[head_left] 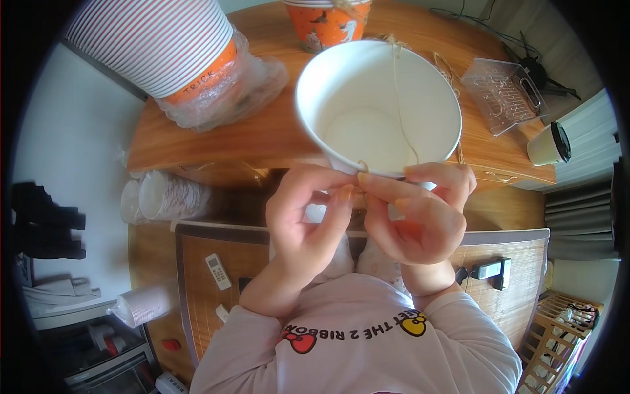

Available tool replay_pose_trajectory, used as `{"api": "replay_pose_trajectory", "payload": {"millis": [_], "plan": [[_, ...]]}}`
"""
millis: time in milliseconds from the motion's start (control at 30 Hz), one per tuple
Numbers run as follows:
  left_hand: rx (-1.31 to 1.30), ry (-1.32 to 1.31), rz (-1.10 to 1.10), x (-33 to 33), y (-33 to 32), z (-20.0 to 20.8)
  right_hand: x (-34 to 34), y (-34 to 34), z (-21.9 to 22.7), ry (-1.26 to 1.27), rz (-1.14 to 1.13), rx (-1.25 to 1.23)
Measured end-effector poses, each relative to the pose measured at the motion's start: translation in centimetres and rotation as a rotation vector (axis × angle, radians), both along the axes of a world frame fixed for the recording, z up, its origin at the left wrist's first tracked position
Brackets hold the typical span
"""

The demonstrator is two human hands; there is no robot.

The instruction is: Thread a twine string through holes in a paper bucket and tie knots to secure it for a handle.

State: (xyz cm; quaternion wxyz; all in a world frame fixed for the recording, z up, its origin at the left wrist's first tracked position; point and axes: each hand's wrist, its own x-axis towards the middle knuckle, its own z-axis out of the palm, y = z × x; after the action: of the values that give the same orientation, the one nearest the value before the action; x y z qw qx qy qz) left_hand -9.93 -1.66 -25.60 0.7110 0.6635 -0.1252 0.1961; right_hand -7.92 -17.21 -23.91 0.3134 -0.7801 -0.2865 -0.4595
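A large white paper bucket (321,98) tilts toward me at the table's near edge, its open mouth facing up. A thin twine (400,111) is tied at its far rim and runs down across the inside to the near side. At the near rim, my left hand (305,213) pinches a short end of the twine between thumb and forefinger. My right hand (420,217) is closed there too, thumb and fingertips on the twine and against the rim, its other fingers curled. The fingers partly hide the knot area.
A stack of orange-and-white buckets (157,52) in clear plastic lies at the far left of the wooden table (230,141). Another orange bucket (328,26) stands behind. To the right are loose twine (446,69), a clear plastic box (502,98) and a lidded cup (550,144).
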Motion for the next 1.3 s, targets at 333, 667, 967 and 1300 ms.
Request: {"api": "replay_pose_trajectory", "payload": {"millis": [333,667,967,1300], "plan": [[-0.36,0.28,-0.465,0.4,-0.1,-0.1,-0.1,-0.2,-2.0,-0.024,0.084,0.249],[-0.49,0.334,-0.505,0.7,-1.3,-1.0,-0.7,-0.4,-3.2,0.24,0.29,0.47],[-0.411,0.23,-0.394,1.0,-1.6,-1.8,-0.8,-0.4,-4.1,0.402,0.384,0.651],[-0.304,0.23,-0.326,0.9,-1.4,-1.4,-0.6,-0.6,-4.3,0.367,0.35,0.562]]}}
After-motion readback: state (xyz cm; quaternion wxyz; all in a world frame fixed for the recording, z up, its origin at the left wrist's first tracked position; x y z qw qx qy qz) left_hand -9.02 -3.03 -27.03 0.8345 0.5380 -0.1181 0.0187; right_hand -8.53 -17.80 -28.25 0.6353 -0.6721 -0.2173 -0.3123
